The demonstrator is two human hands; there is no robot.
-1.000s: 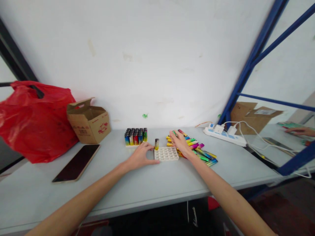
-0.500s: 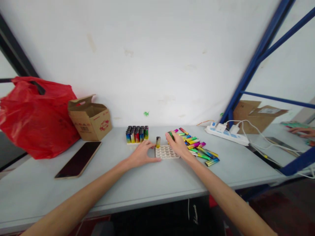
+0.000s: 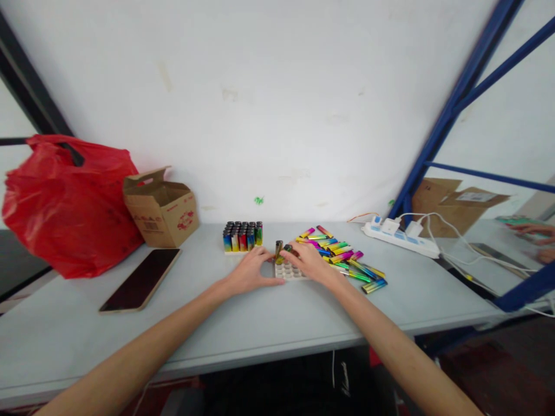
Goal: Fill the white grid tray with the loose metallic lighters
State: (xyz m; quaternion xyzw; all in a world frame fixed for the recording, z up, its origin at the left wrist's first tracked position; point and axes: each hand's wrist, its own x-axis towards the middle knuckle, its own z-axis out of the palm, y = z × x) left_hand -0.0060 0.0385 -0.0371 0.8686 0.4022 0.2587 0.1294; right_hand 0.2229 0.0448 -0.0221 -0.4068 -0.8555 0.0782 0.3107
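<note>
A white tray with round holes (image 3: 291, 271) lies on the grey table. One gold lighter-like cylinder (image 3: 278, 252) stands in its back left corner. My left hand (image 3: 252, 270) is at the tray's left side, thumb and fingers apart, touching the edge. My right hand (image 3: 306, 257) is over the tray with its fingers closed on a dark-topped cylinder (image 3: 287, 248), beside the standing one. Behind my left hand, a second holder full of colourful cylinders (image 3: 243, 237) stands upright. Loose shiny cylinders (image 3: 342, 254) lie in a pile right of the tray.
At the left are a red plastic bag (image 3: 69, 202), an open cardboard box (image 3: 162, 211) and a phone (image 3: 141, 280). A white power strip (image 3: 401, 238) with cables lies at the right by a blue frame (image 3: 448, 118). Another person's hand (image 3: 535, 232) shows at the far right.
My right hand has moved left from the edge of the pile to the tray's back left part, carrying the cylinder. My left hand has stayed in place.
</note>
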